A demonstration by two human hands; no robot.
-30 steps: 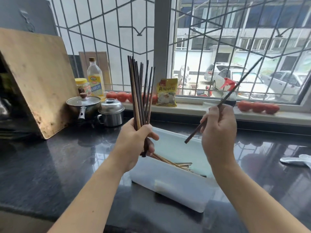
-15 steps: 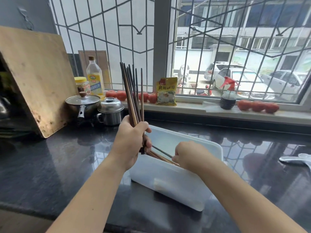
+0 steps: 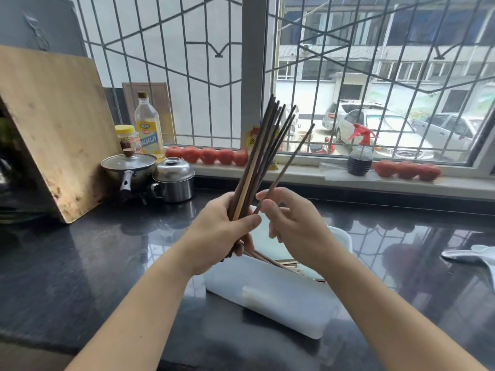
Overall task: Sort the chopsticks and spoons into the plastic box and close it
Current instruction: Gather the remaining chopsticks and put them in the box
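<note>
My left hand (image 3: 222,231) grips a bundle of several dark chopsticks (image 3: 263,153), held upright and leaning right above the white plastic box (image 3: 270,293). My right hand (image 3: 292,220) pinches a single dark chopstick (image 3: 290,159) just right of the bundle, its tip pointing up and right. Several chopsticks (image 3: 270,261) lie inside the box, partly hidden by my hands. White spoons (image 3: 471,257) lie on the counter at the far right.
A wooden cutting board (image 3: 51,129) leans at the left, with a lidded pan (image 3: 128,167) and a steel pot (image 3: 174,178) beside it. Tomatoes (image 3: 209,155), an oil bottle (image 3: 148,129) and a spray bottle (image 3: 360,151) stand along the windowsill. The counter is dark polished stone.
My right hand put one chopstick down into the box, then rose again and now pinches another chopstick beside the bundle. The bundle tilted to the right.
</note>
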